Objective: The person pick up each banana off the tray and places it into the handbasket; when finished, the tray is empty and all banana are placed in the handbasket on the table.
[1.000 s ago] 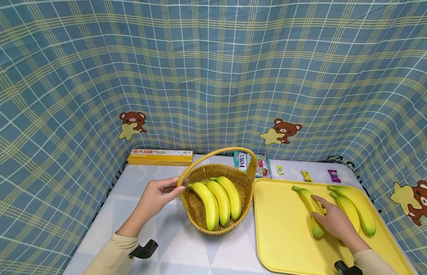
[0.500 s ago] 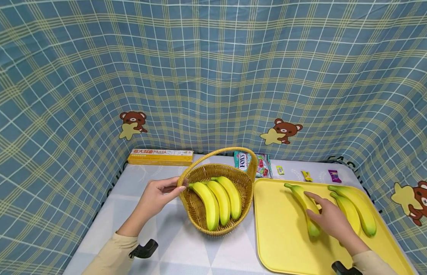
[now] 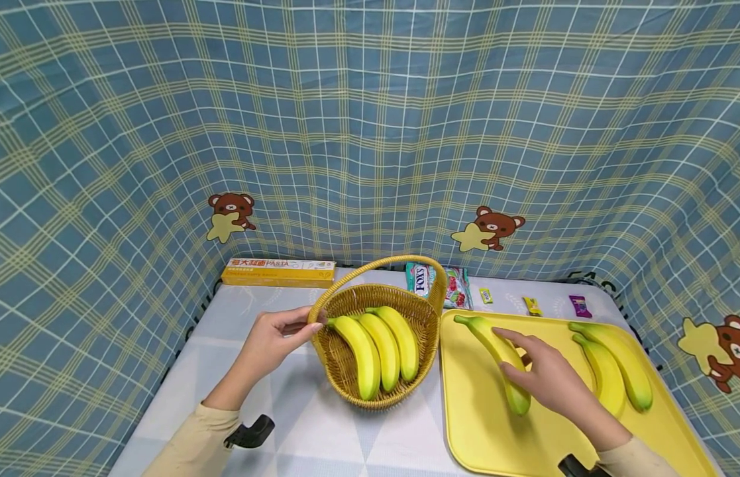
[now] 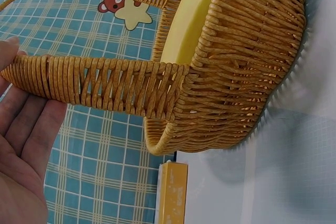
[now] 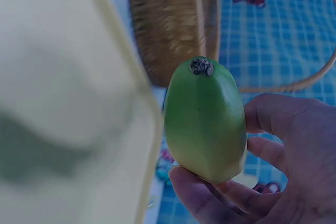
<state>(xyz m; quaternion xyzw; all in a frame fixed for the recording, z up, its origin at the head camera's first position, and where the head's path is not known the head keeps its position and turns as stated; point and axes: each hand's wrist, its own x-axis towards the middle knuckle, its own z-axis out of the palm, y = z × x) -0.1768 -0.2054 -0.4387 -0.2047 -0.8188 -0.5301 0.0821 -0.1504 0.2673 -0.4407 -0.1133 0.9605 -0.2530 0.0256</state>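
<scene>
My left hand (image 3: 278,340) pinches the left side of the wicker basket's handle (image 4: 115,85), thumb on one face and fingers behind it. Inside the brown wicker basket (image 3: 429,324), three yellow bananas (image 3: 378,351) lie side by side. Over the left part of the yellow tray my right hand (image 3: 545,374) grips a banana (image 3: 491,341) between thumb and fingers. Its greenish tip faces the camera in the right wrist view, with the tray below and apart from it. Two more bananas (image 3: 623,364) lie on the tray (image 3: 474,430) to the right, partly behind the right forearm.
A pasta box (image 3: 278,273) stands at the back left. Behind the basket lies a candy bag (image 3: 456,288). Small wrapped sweets, two yellow (image 3: 532,305) and one purple (image 3: 580,305), lie beyond the tray. A checked curtain (image 3: 370,132) encloses the table.
My right hand has lifted the banana off the tray and carried it left towards the basket. My left hand and the basket have stayed in place.
</scene>
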